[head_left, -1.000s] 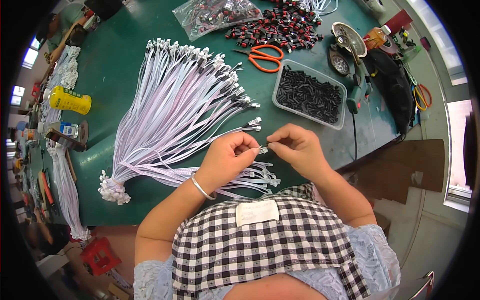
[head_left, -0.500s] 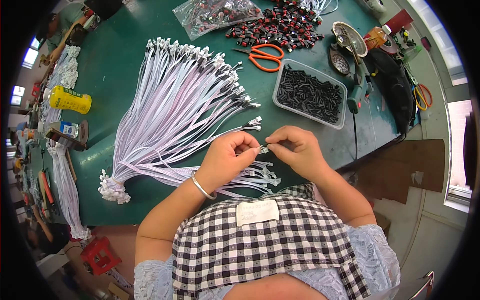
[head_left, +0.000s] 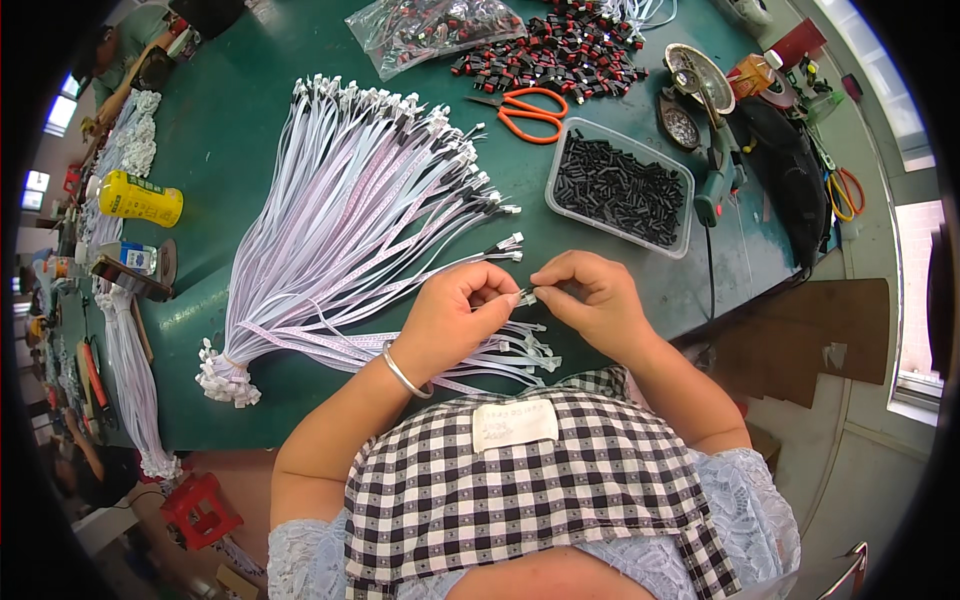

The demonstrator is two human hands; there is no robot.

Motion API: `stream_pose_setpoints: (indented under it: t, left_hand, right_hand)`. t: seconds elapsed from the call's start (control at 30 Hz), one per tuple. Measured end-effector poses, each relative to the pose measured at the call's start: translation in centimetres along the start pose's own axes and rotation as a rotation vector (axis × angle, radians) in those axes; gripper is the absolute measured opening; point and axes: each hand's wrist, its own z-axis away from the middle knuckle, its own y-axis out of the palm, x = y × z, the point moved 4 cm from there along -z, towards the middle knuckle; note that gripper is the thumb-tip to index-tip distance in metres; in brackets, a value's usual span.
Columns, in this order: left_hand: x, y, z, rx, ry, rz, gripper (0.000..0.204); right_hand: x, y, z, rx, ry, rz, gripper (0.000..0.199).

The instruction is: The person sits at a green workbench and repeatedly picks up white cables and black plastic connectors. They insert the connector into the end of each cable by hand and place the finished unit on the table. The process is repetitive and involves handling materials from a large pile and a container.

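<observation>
Between my two hands, a small white connector (head_left: pixel 527 298) is pinched at the fingertips; the fingers partly cover it. My left hand (head_left: pixel 462 312), with a bangle at the wrist, closes thumb and index finger at its left end. From the right, my right hand (head_left: pixel 597 303) pinches the other side with thumb and forefinger. A fanned bundle of white flat cables (head_left: pixel 330 215) lies left of my hands, gathered at its lower left end by a tie. Many free ends carry white plugs, and some have black sleeves. Several cable ends (head_left: pixel 515 350) lie beneath my left hand.
Beyond my right hand stands a clear tub (head_left: pixel 554 200) of short black sleeves. Orange-handled scissors (head_left: pixel 530 115) lie behind it, near a pile of black-and-red parts (head_left: pixel 560 60). A green soldering iron (head_left: pixel 709 205) rests at right. A yellow bottle (head_left: pixel 140 199) stands at left.
My fingertips and the connector between them have shifted very slightly. Everything else on the table is where it was.
</observation>
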Motion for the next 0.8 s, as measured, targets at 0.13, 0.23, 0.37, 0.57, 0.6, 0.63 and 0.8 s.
stream_pose_setpoints:
  t: [0.13,0.23,0.37,0.57,0.6,0.63,0.8]
  left_hand:
    - [0.22,-0.07,-0.02,-0.007,-0.005,0.022,0.008]
    - [-0.11,-0.06,-0.02,-0.007,-0.007,0.025,0.008]
    - [-0.23,-0.08,0.0,-0.007,-0.015,0.026,0.008]
    - [-0.34,-0.1,-0.11,-0.002,0.017,-0.005,0.009]
    - [-0.25,-0.11,-0.1,-0.004,0.024,-0.009,0.009]
    - [-0.21,-0.12,-0.09,-0.007,0.031,-0.013,0.009]
    - [-0.35,-0.1,0.01,0.017,0.046,-0.051,0.013]
  right_hand:
    - [0.15,-0.02,0.02,-0.041,-0.021,0.024,0.01]
    - [0.24,-0.06,-0.02,-0.034,-0.025,0.029,0.011]
    - [0.4,0.02,-0.05,-0.013,-0.026,0.046,0.011]
    - [0.54,0.1,-0.13,-0.02,-0.079,0.074,0.011]
    - [0.6,0.12,-0.17,-0.008,-0.088,0.084,0.011]
    - [0.68,0.11,-0.25,0.004,-0.096,0.094,0.012]
    - [0.6,0.11,-0.24,0.031,-0.091,0.111,0.011]
